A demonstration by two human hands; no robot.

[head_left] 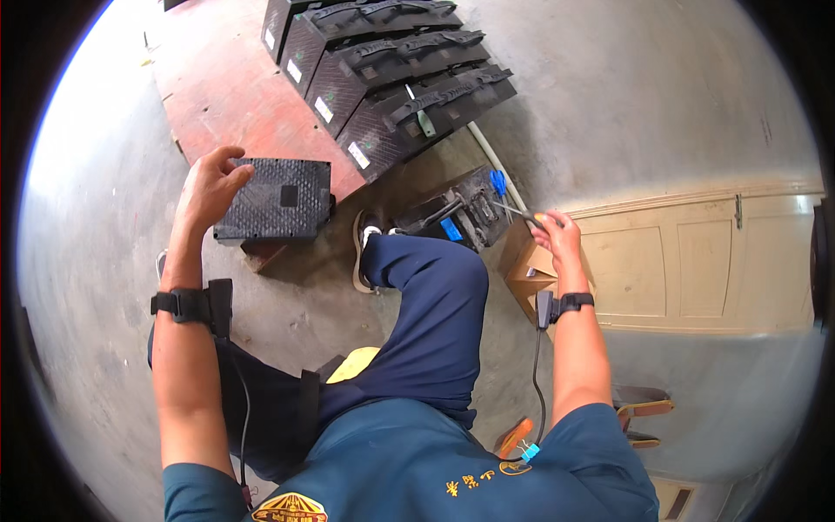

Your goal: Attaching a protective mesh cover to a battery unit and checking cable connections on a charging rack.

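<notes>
My left hand (211, 190) is at the left side of a black textured box (277, 213), thumb and forefinger apart over its upper left corner. I see nothing between those fingers. The box, with a small dark square on its top, sits at the near end of a worn reddish board (228, 103). Off to the right, my right hand (557, 237) is closed round a screwdriver (518, 213). Its shaft points left, over a dark tool tray (424, 217) on the floor. Blue-handled tool grips (497, 182) stick up from the tray.
Several black cases with straps (409, 109) stand in a row along the board. A pale pipe (493, 155) runs beside the tray. At right lies a cream panelled cabinet door (665, 261). My shoe (362, 252) is between box and tray.
</notes>
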